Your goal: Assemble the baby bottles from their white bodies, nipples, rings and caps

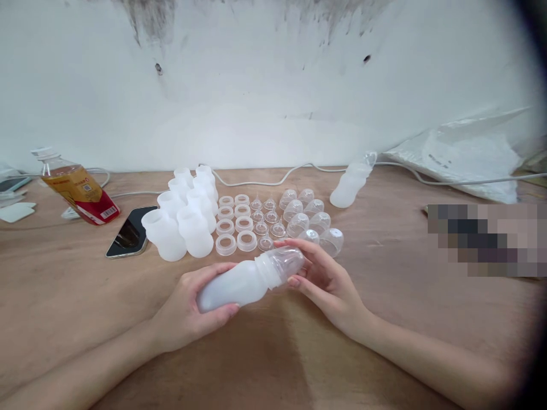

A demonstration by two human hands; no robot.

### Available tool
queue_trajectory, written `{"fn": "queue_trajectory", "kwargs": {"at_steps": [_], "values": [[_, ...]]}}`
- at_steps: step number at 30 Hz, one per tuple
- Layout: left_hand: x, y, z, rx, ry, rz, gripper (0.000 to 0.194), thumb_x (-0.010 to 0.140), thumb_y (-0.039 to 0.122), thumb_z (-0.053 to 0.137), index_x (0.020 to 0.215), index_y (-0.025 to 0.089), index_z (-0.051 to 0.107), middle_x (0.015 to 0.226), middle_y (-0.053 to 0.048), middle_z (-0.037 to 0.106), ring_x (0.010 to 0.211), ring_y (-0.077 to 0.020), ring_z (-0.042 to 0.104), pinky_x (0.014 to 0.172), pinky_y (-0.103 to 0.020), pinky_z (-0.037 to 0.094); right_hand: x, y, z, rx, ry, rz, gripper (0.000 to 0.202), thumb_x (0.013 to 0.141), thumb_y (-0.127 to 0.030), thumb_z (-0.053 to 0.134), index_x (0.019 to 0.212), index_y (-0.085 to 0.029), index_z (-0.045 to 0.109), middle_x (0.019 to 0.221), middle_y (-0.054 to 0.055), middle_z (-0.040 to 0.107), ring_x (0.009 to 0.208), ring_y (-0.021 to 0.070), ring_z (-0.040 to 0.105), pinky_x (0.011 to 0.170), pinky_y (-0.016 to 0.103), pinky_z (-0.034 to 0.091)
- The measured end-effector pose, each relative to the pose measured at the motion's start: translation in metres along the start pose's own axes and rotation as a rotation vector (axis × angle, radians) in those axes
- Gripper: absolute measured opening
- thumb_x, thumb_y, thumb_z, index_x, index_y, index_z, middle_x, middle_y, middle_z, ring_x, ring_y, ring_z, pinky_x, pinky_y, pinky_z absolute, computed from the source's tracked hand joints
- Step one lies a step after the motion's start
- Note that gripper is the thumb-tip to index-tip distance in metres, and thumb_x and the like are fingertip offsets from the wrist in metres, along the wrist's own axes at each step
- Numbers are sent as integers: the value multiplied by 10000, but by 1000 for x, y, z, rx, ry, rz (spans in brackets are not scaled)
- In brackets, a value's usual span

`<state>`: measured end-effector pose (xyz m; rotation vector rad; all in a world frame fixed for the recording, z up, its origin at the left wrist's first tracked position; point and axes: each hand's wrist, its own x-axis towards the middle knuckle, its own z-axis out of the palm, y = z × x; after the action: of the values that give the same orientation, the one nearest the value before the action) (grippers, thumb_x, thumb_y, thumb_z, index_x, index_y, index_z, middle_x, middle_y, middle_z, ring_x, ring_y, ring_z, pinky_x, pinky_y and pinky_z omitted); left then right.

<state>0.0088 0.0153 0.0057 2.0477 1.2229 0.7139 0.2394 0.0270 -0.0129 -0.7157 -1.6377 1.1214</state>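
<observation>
A frosted white baby bottle (239,285) lies tilted between my hands, its clear dome cap (288,262) pointing right and slightly up. My left hand (199,304) is wrapped round the bottle's body. The fingers and thumb of my right hand (322,279) close on the clear cap. Behind them stand several open frosted bottles (195,230), then clear rings (247,241), clear nipples (277,229) and clear dome caps (298,225), all in rows. Another capped bottle (348,185) stands farther back on the right.
A black phone (130,232) and a drink bottle with a red and yellow label (83,191) are on the left of the wooden table (265,364). A white cable (273,183) runs along the wall. Clear plastic bags (465,154) lie at the back right.
</observation>
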Motion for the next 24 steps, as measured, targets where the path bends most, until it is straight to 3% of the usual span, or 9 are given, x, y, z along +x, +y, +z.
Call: {"fn": "queue_trajectory", "kwargs": {"at_steps": [10, 18, 24], "values": [[-3, 0, 3, 6, 45, 37, 367, 729, 298, 570, 1082, 238, 487, 897, 20, 629, 680, -126, 576, 594, -203, 452, 1, -1, 0, -14, -1, 61, 494, 825, -136, 507, 1247, -373, 404, 1299, -50, 444, 1204, 111, 390, 990, 249, 368], [-6, -4, 4, 76, 56, 96, 371, 751, 295, 552, 1106, 246, 456, 941, 13, 623, 725, -128, 584, 620, -203, 469, 1, 2, -1, 38, -13, 92, 408, 800, -140, 541, 1169, -307, 486, 1209, -4, 529, 1060, 128, 530, 850, 229, 487], [-6, -5, 5, 105, 55, 133, 366, 751, 272, 546, 1103, 232, 451, 979, -2, 622, 775, -140, 597, 650, -214, 484, 0, 1, -3, -13, -40, 101, 377, 777, -149, 570, 1124, -280, 502, 1166, 7, 556, 1008, 130, 557, 816, 227, 505]]}}
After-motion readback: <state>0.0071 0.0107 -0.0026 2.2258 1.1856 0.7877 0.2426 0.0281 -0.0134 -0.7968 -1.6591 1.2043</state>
